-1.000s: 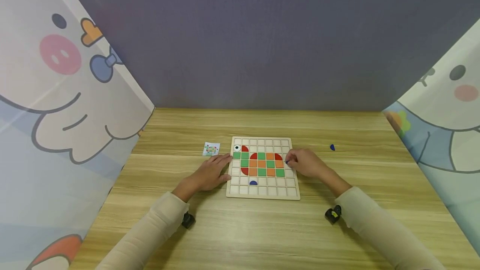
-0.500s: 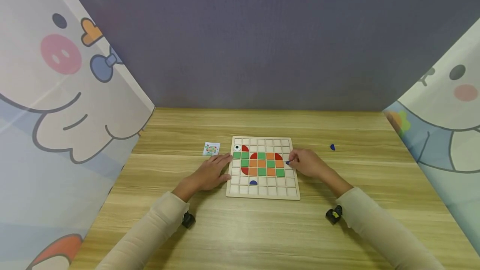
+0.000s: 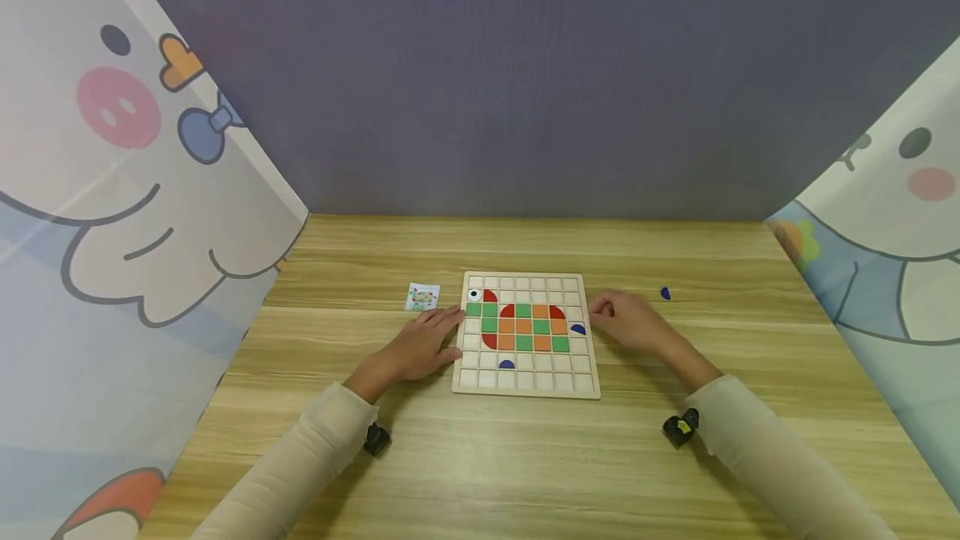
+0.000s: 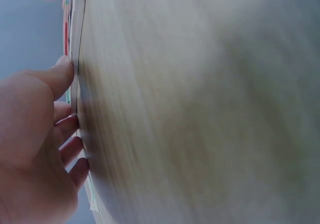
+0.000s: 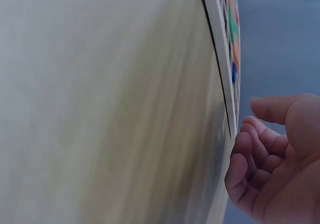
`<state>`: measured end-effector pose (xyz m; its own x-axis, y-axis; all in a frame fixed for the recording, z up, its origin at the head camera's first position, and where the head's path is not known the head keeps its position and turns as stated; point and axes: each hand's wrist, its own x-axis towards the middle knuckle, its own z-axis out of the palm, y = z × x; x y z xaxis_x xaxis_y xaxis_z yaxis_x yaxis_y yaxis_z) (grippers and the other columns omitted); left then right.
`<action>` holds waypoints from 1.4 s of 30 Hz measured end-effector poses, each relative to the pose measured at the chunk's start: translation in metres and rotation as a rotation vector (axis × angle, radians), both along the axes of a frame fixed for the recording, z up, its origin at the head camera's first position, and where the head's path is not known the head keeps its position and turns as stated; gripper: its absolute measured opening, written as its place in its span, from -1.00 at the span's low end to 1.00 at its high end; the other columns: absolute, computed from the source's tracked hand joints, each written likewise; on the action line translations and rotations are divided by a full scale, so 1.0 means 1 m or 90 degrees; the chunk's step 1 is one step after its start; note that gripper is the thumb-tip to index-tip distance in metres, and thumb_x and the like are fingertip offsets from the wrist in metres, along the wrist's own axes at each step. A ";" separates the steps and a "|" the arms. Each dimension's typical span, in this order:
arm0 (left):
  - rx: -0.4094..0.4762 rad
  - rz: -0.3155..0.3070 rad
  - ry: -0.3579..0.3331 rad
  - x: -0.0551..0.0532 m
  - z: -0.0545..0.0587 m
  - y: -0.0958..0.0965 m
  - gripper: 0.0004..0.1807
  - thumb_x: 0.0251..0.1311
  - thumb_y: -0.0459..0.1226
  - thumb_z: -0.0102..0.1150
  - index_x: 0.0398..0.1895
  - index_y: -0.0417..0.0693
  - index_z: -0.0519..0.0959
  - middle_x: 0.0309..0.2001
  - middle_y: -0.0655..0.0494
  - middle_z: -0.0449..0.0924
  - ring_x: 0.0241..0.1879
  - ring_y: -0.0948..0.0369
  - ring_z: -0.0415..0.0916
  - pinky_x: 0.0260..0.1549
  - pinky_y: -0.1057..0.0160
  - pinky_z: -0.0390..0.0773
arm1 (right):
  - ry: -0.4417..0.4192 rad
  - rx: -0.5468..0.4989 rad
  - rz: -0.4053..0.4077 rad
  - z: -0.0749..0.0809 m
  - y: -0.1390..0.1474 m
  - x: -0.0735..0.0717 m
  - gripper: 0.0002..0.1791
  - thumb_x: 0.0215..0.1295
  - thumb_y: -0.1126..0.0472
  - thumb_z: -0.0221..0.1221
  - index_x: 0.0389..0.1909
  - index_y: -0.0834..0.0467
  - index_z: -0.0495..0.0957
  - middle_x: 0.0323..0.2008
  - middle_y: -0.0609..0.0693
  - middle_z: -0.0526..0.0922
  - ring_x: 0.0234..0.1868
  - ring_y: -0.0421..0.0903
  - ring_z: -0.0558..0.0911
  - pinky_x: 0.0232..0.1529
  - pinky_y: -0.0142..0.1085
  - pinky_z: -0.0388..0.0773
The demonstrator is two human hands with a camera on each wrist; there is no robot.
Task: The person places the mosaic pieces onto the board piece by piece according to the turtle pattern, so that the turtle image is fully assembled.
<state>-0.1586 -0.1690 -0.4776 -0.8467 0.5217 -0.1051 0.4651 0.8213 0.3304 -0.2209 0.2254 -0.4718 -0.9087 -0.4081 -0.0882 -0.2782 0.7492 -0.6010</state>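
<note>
A wooden grid board (image 3: 525, 385) lies on the table with green, orange and red tiles set in its squares. Along its left edge rests my left hand (image 3: 417, 346), fingers spread, with thumb and fingertips at the rim in the left wrist view. One blue half-round tile (image 3: 577, 329) sits in a square at the right side; another blue half-round piece (image 3: 507, 364) lies in a lower row. Just off the right rim is my right hand (image 3: 628, 320). Its fingers (image 5: 242, 144) are loosely curled in the right wrist view, thumb apart, nothing between them. A white eye tile (image 3: 475, 295) occupies the upper left.
A small picture card (image 3: 422, 297) lies left of the board, printed with a coloured pattern. To the right, a loose blue half-round piece (image 3: 665, 293) lies on the wooden table (image 3: 517, 473). A grey wall panel (image 3: 525, 90) stands behind the table.
My right hand has let go of the blue half-round tile, which stays in the board's right side, and has drawn off to the right. The left hand has stayed at the board's edge.
</note>
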 end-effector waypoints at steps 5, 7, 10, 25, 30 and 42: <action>-0.002 0.003 0.000 0.000 0.000 0.000 -0.25 0.48 0.00 0.09 0.58 -0.17 0.18 0.56 -0.16 0.20 0.52 -0.18 0.17 0.39 -0.32 0.29 | 0.053 0.010 -0.031 0.002 0.017 -0.009 -0.84 0.41 0.20 0.18 -0.15 0.21 0.63 -0.38 0.00 0.64 -0.41 -0.14 0.51 -0.33 -0.29 0.45; -0.001 0.004 0.000 0.001 0.001 0.000 -0.26 0.47 -0.01 0.10 0.57 -0.18 0.19 0.56 -0.17 0.20 0.52 -0.18 0.18 0.39 -0.32 0.29 | 0.074 0.016 -0.050 0.001 0.024 -0.013 -0.80 0.42 0.19 0.16 -0.11 0.24 0.63 -0.34 0.05 0.68 -0.37 -0.10 0.57 -0.31 -0.24 0.50; 0.003 0.003 0.003 0.001 0.001 0.000 -0.26 0.47 -0.03 0.11 0.56 -0.20 0.19 0.55 -0.18 0.21 0.52 -0.19 0.18 0.38 -0.33 0.29 | 0.080 0.020 -0.086 0.000 0.035 -0.017 -0.70 0.45 0.16 0.14 -0.02 0.31 0.61 -0.21 0.20 0.71 -0.23 0.06 0.66 -0.19 -0.09 0.60; 0.007 -0.001 0.005 0.001 0.002 0.000 -0.27 0.48 -0.04 0.09 0.56 -0.22 0.20 0.55 -0.20 0.21 0.51 -0.20 0.18 0.39 -0.32 0.28 | 0.010 0.073 -0.149 0.002 0.061 -0.020 -0.45 0.44 0.10 0.04 0.20 0.49 0.44 -0.05 0.44 0.65 -0.11 0.28 0.65 -0.07 0.15 0.59; 0.000 0.001 -0.003 0.001 0.001 0.000 -0.27 0.49 -0.04 0.08 0.56 -0.22 0.18 0.55 -0.20 0.20 0.52 -0.20 0.17 0.40 -0.31 0.26 | -0.008 0.094 -0.135 0.002 0.063 -0.024 -0.44 0.45 0.12 0.04 0.20 0.54 0.41 -0.25 0.36 0.71 -0.35 0.11 0.61 -0.13 0.12 0.60; 0.002 -0.008 0.011 0.001 0.001 0.001 -0.27 0.48 -0.04 0.10 0.55 -0.23 0.20 0.54 -0.21 0.22 0.51 -0.21 0.20 0.39 -0.30 0.28 | 0.008 0.173 -0.177 0.003 0.077 -0.026 -0.55 0.44 0.20 0.03 0.07 0.56 0.43 -0.05 0.50 0.61 -0.19 0.32 0.64 -0.21 0.07 0.62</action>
<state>-0.1579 -0.1685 -0.4762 -0.8419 0.5324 -0.0885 0.4807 0.8143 0.3254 -0.2466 0.3021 -0.4687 -0.9830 -0.1100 -0.1472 -0.0489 0.9287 -0.3675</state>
